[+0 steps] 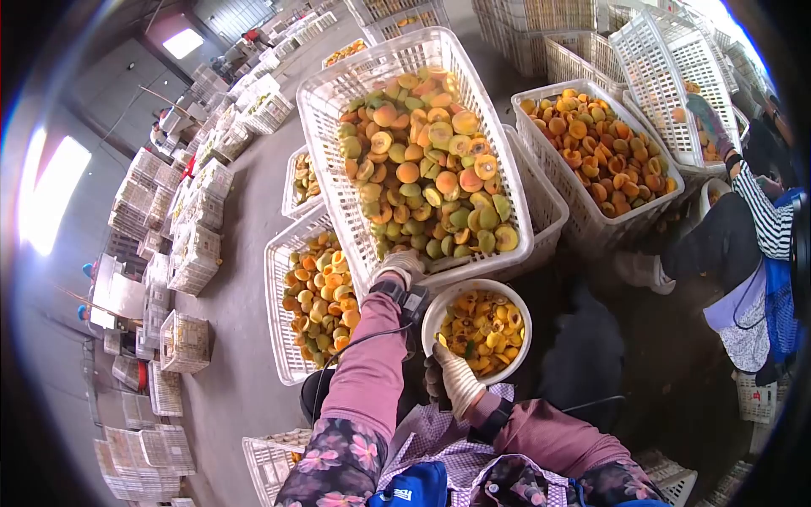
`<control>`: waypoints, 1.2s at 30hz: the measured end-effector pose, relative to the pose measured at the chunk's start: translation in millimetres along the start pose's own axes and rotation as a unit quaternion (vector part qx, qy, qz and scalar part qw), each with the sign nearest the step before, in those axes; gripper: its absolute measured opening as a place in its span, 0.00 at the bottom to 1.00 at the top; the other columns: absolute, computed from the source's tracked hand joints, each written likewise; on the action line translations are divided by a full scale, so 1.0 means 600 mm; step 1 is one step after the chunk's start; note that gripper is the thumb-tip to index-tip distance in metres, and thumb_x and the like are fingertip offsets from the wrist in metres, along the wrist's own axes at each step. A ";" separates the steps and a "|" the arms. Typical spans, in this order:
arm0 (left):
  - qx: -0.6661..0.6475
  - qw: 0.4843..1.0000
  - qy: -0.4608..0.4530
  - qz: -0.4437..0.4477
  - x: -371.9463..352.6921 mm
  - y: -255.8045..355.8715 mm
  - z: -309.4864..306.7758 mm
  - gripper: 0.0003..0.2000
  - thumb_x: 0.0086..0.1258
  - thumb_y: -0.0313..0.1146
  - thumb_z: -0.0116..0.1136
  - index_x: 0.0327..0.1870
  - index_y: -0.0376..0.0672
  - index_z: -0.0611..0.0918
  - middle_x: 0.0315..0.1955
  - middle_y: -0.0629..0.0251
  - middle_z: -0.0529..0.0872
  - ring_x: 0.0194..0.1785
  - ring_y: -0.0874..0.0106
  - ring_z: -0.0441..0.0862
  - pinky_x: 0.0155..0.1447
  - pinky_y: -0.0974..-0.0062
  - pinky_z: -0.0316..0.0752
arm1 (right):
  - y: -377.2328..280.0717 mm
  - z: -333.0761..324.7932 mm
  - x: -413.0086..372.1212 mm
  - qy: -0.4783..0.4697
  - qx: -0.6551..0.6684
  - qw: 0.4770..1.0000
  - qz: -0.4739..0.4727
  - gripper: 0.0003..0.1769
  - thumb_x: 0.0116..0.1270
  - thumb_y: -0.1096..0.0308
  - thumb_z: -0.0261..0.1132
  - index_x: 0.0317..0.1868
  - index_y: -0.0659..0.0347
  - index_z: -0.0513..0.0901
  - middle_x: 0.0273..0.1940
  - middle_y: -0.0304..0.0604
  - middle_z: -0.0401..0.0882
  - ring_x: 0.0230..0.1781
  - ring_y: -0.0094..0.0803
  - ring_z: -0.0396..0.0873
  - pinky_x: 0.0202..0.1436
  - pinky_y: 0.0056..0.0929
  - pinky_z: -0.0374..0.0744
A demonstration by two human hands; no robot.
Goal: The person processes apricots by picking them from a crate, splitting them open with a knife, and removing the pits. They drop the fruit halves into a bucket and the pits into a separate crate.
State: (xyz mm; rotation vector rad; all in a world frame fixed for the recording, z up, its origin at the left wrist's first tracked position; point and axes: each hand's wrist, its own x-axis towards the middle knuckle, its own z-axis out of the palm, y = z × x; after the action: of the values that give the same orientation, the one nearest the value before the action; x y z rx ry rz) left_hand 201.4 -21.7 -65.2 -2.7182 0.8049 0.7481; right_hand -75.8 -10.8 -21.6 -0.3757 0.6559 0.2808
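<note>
My left hand (400, 265), in a pale glove, reaches over the near edge of the large white crate (519, 211) and touches the fruit there; its fingertips are partly hidden. Halved orange and green fruit (422, 160) fills much of this crate. Below it stands a round white bucket (527, 331) with yellow and brownish fruit pieces (486, 329). My right hand (452, 376), gloved with dark fingers, is closed at the bucket's lower left rim. Something small and dark sticks up from its fingers, too small to name.
A crate of halved fruit (321, 296) stands at the left, another (600, 152) at the upper right. On the right a co-worker in a striped sleeve (760, 211) reaches toward a tilted white crate (655, 84). Stacked crates (194, 253) line the far left.
</note>
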 end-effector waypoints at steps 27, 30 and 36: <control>-0.845 0.505 0.156 0.082 -0.352 0.083 0.089 0.20 0.74 0.51 0.45 0.33 0.41 0.75 0.26 0.64 0.77 0.29 0.68 0.79 0.34 0.73 0.79 | 0.043 -0.044 0.045 0.055 -0.375 0.837 -0.396 0.25 0.69 0.53 0.53 0.56 0.65 0.70 0.40 0.64 0.79 0.43 0.57 0.78 0.44 0.42 0.75; -0.847 0.497 0.172 0.080 -0.358 0.085 0.086 0.19 0.74 0.48 0.45 0.32 0.41 0.75 0.23 0.65 0.76 0.27 0.71 0.77 0.33 0.76 0.76 | 0.043 -0.036 0.031 0.040 -0.255 0.890 -0.377 0.22 0.69 0.56 0.54 0.54 0.66 0.72 0.41 0.62 0.79 0.44 0.55 0.78 0.45 0.40 0.75; -0.803 0.557 0.197 0.079 -0.368 0.097 0.082 0.22 0.74 0.52 0.41 0.32 0.41 0.74 0.24 0.63 0.77 0.26 0.73 0.78 0.32 0.77 0.76 | 0.018 -0.027 0.005 0.112 -0.522 0.789 -0.304 0.29 0.68 0.49 0.50 0.55 0.67 0.71 0.37 0.66 0.79 0.41 0.57 0.78 0.43 0.46 0.76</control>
State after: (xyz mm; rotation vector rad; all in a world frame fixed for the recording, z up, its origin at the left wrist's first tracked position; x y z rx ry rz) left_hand -10.6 45.8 5.5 -4.6434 0.3107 1.3843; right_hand -86.3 -7.7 -38.0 -1.6824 0.5202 -0.0589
